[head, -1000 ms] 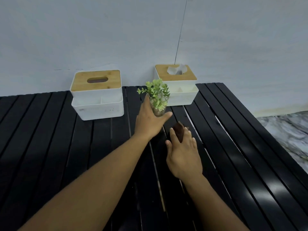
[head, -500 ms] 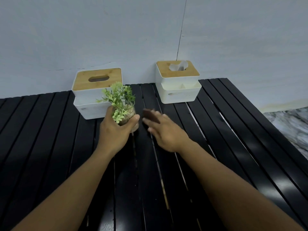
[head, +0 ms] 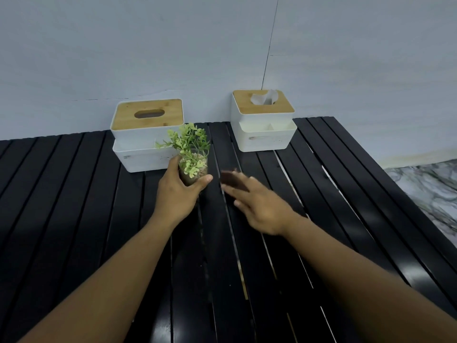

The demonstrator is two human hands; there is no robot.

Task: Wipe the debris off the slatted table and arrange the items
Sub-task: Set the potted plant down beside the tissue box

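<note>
Far left, the black slatted surface [head: 74, 194] is stretching back to a pale wall. A white tissue box [head: 147, 134] with a wooden lid is sitting at the back against that wall, with its slot showing no tissue.

Just in front of its right corner, the left hand [head: 178, 194] is wrapping around a small glass jar [head: 195, 173], thumb on the right side and fingers curling round the left. A leafy green plant [head: 188, 144] is sticking up out of the jar and overlapping the box from this angle. The hand is hiding the jar's base, so I can't tell if it's lifted or resting on the slats.

Right beside it, the right hand [head: 262, 206] is reaching in low with its fingers stretched flat over a dark brown pad [head: 231, 179]. It's blurry, so I can't see whether the thumb is gripping underneath.

Further right at the back, a second box [head: 263, 134] is standing well apart from the first, with a tissue [head: 265, 97] poking out. Off the right edge, a marbled floor [head: 430, 184] is showing.
</note>
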